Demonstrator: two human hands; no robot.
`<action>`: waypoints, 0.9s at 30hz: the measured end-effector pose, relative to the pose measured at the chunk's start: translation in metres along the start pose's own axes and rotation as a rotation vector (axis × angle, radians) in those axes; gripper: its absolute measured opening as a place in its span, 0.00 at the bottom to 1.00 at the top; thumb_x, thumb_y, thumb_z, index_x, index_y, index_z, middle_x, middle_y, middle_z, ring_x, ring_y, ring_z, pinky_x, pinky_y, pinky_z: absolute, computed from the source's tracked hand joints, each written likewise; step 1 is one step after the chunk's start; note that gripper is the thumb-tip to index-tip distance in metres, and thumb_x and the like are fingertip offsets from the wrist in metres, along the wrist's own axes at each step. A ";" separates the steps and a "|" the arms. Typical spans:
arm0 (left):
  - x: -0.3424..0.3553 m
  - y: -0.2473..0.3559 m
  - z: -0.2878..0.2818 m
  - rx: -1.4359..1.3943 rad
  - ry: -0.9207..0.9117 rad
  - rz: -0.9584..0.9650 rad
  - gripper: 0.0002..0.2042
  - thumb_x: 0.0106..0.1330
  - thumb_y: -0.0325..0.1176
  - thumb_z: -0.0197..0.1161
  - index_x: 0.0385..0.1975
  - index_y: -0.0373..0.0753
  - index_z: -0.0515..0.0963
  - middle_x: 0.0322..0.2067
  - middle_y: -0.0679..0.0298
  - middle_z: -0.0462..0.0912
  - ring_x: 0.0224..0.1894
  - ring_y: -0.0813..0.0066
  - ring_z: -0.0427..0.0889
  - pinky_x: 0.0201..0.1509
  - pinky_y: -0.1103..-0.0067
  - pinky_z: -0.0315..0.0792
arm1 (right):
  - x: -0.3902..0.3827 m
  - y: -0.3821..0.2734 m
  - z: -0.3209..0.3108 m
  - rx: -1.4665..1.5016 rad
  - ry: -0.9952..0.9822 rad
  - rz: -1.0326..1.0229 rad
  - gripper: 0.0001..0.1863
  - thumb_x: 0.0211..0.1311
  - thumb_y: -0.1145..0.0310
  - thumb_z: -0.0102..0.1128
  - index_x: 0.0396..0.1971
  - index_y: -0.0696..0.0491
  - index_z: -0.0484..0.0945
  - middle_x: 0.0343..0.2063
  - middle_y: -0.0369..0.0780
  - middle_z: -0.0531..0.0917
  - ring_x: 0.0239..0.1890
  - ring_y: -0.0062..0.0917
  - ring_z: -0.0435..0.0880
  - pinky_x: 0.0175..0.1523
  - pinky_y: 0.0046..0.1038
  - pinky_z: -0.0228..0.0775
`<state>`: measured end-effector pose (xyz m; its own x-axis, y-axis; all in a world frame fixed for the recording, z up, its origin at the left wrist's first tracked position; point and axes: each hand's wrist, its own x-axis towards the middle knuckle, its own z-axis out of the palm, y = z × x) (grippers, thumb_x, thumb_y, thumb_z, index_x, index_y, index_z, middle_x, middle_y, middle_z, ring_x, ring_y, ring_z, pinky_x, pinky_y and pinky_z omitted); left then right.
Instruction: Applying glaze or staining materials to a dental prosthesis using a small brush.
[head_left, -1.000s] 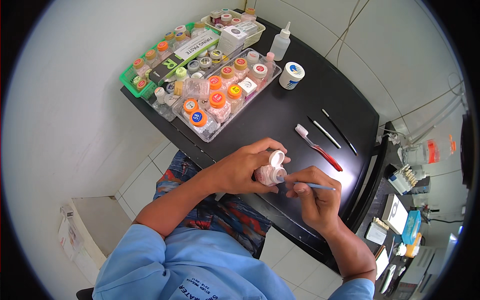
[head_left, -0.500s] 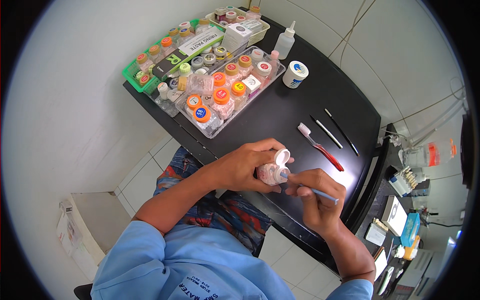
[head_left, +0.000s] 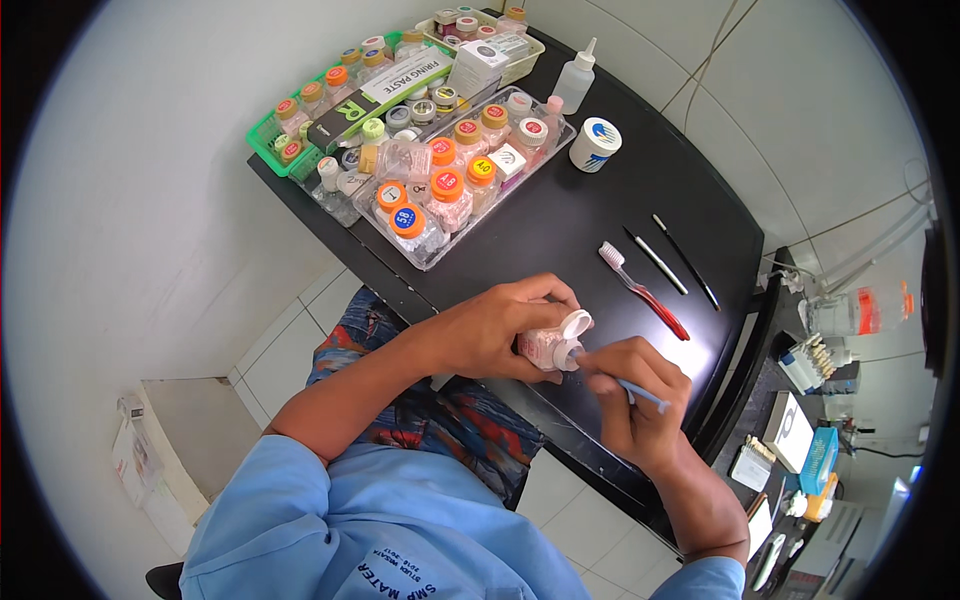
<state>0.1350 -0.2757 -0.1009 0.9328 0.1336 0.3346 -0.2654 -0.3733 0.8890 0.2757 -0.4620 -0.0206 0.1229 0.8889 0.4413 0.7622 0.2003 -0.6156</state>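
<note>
So my left hand (head_left: 515,328) is wrapped around a little clear plastic jar (head_left: 537,347) of pinkish stuff, fingers and thumb pressed onto its sides. It's tilted, mouth toward my right, with the white flip lid (head_left: 577,323) hinged up, and it's sitting in my grip over the near edge of the black table (head_left: 540,235). Right hand (head_left: 638,392) is pinching a thin blue stick (head_left: 643,396) between thumb and fingers, front end at the jar mouth; can't tell how deep it goes. Just beyond my hands there's a red-handled toothbrush (head_left: 657,311) lying near two slim tools, one silvery (head_left: 661,266), one black (head_left: 690,268). Clear tray (head_left: 503,197) of orange-capped jars (head_left: 447,184) is further off, to my left.
</note>
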 end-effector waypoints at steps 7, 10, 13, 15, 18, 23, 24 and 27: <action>0.000 -0.001 0.001 -0.005 0.019 0.033 0.31 0.53 0.29 0.83 0.61 0.42 0.85 0.56 0.59 0.80 0.57 0.62 0.85 0.58 0.69 0.80 | 0.000 -0.001 -0.002 0.043 0.030 -0.035 0.08 0.58 0.80 0.73 0.39 0.57 0.87 0.31 0.41 0.86 0.25 0.30 0.84 0.30 0.29 0.74; -0.001 -0.001 0.000 0.039 0.016 -0.041 0.31 0.53 0.29 0.83 0.62 0.42 0.85 0.57 0.59 0.79 0.56 0.63 0.85 0.57 0.70 0.80 | 0.003 0.004 0.000 0.004 -0.051 -0.005 0.07 0.60 0.80 0.72 0.39 0.58 0.87 0.30 0.42 0.86 0.25 0.31 0.84 0.30 0.29 0.74; 0.001 0.000 0.001 0.035 0.034 0.019 0.31 0.53 0.29 0.83 0.62 0.43 0.85 0.54 0.60 0.79 0.53 0.64 0.84 0.56 0.70 0.80 | 0.000 0.001 -0.003 0.047 0.028 -0.072 0.06 0.62 0.79 0.72 0.38 0.59 0.86 0.30 0.43 0.86 0.25 0.30 0.84 0.30 0.29 0.74; 0.000 0.003 0.002 0.031 0.038 -0.018 0.31 0.54 0.30 0.83 0.62 0.43 0.85 0.52 0.60 0.78 0.52 0.64 0.84 0.55 0.70 0.80 | 0.000 0.005 0.002 0.008 -0.046 0.024 0.05 0.63 0.78 0.71 0.38 0.59 0.86 0.30 0.43 0.86 0.24 0.29 0.84 0.29 0.29 0.74; 0.000 0.001 0.000 0.058 0.067 -0.043 0.32 0.53 0.32 0.85 0.62 0.42 0.84 0.48 0.61 0.77 0.48 0.65 0.83 0.53 0.70 0.79 | 0.000 0.004 -0.004 0.037 0.036 -0.051 0.03 0.67 0.75 0.70 0.37 0.59 0.86 0.30 0.43 0.86 0.24 0.27 0.84 0.28 0.27 0.73; 0.002 0.004 -0.001 0.086 0.163 -0.056 0.32 0.50 0.38 0.88 0.54 0.38 0.80 0.45 0.62 0.77 0.46 0.65 0.82 0.49 0.70 0.78 | -0.008 0.005 -0.006 0.049 0.114 -0.066 0.09 0.75 0.70 0.64 0.36 0.60 0.85 0.29 0.43 0.86 0.24 0.26 0.84 0.28 0.26 0.74; 0.001 0.002 -0.001 0.051 0.150 -0.078 0.32 0.49 0.39 0.89 0.51 0.38 0.77 0.45 0.62 0.77 0.45 0.65 0.82 0.49 0.69 0.77 | -0.008 0.006 -0.005 0.070 0.156 -0.079 0.12 0.77 0.68 0.62 0.36 0.61 0.84 0.29 0.44 0.86 0.24 0.26 0.85 0.28 0.25 0.75; 0.001 0.001 -0.002 0.021 0.137 -0.092 0.31 0.48 0.40 0.89 0.47 0.38 0.75 0.44 0.62 0.77 0.45 0.64 0.82 0.48 0.69 0.77 | -0.011 0.010 -0.003 0.128 0.231 -0.049 0.14 0.79 0.67 0.60 0.36 0.63 0.83 0.29 0.46 0.86 0.25 0.27 0.86 0.28 0.25 0.76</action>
<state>0.1348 -0.2737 -0.0989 0.9107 0.2915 0.2926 -0.1735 -0.3728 0.9115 0.2842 -0.4709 -0.0293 0.2409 0.7620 0.6011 0.6863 0.3042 -0.6606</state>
